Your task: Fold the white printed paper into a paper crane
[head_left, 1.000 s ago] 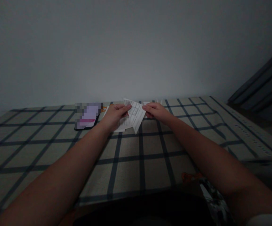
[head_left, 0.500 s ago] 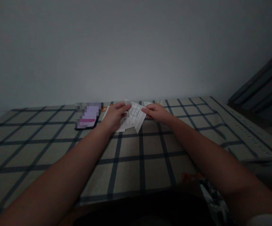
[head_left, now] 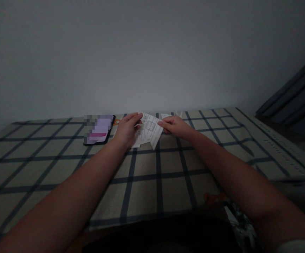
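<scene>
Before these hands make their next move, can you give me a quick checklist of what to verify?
1. Right fingers pinching the printed paper: ok, thumb over its right edge.
2. Left fingers gripping that paper: cannot tell; they are at its upper left.
3. View of the white papers beneath unobstructed: not ok, partly hidden.
4. Phone apart from both hands: ok, on the checked cloth.
5. Print readable: not ok, too small and dim.

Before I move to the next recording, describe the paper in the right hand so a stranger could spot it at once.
Below the pale wall, find the checked cloth, then the right hand near its far edge. It pinches a white printed sheet. Unlike the papers by the left hand, this one shows a printed box and a corner pointing toward the viewer.
</scene>
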